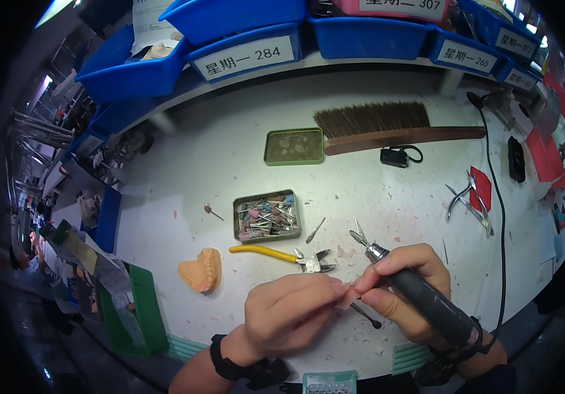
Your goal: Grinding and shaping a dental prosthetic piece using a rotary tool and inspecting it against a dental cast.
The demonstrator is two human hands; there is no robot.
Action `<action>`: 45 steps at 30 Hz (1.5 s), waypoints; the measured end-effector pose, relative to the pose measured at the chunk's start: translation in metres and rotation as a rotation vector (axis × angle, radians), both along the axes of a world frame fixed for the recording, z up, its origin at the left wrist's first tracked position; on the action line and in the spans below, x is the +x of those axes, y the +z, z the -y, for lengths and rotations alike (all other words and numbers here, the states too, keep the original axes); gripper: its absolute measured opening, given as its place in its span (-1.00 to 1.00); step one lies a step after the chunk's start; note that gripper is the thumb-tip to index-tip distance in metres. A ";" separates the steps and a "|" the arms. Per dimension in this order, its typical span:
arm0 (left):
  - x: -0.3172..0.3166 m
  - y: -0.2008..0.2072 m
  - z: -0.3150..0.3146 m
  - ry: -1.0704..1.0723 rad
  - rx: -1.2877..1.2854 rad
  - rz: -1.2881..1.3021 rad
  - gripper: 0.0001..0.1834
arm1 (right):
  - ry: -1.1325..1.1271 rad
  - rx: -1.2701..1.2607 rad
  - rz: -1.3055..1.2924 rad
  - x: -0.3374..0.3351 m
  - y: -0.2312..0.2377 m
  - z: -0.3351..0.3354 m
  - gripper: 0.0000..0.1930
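My right hand [414, 282] is closed round a dark handpiece [430, 302], a rotary grinding tool with a metal collar and a pointed bur [359, 238] at its tip. My left hand [292, 312] pinches a small translucent pinkish piece [346, 300], partly hidden by the fingers. The right fingertips meet the left ones at this piece, while the bur points away from it. Just beyond my hands lie yellow-handled cutting pliers [269, 255] and a loose bur [316, 230]. An orange-tan dental cast [202, 270] sits to the left of my left hand.
An open tin [237, 226] full of burs stands mid-table, its lid [293, 146] behind. Farther back is a wooden brush [401, 138]. Metal pliers [470, 203] and the tool's cable [498, 217] lie right. Blue bins [368, 38] line the back; a green tray [148, 308] stands left.
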State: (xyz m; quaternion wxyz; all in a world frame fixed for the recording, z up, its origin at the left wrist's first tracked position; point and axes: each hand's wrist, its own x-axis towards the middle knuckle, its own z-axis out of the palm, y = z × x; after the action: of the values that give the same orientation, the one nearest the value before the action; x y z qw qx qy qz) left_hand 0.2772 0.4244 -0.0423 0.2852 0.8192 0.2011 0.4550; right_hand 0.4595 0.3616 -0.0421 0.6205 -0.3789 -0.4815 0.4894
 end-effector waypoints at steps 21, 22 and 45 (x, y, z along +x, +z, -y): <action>-0.006 -0.002 0.002 -0.209 -0.952 0.313 -0.82 | 0.144 -0.121 -0.130 0.007 0.009 0.000 -0.62; -0.005 -0.002 0.003 -0.209 -0.953 0.314 -0.82 | 0.144 -0.122 -0.130 0.007 0.009 0.000 -0.62; -0.006 -0.010 0.007 -0.244 -0.993 0.411 -0.82 | 0.207 -0.053 -0.077 0.009 0.006 -0.003 -0.66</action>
State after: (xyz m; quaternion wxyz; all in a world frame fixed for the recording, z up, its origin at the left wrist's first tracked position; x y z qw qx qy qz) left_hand 0.2709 0.4176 -0.0520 0.7216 0.4977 0.2355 0.4196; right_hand 0.4688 0.3644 -0.0365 0.5744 -0.3245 -0.4807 0.5777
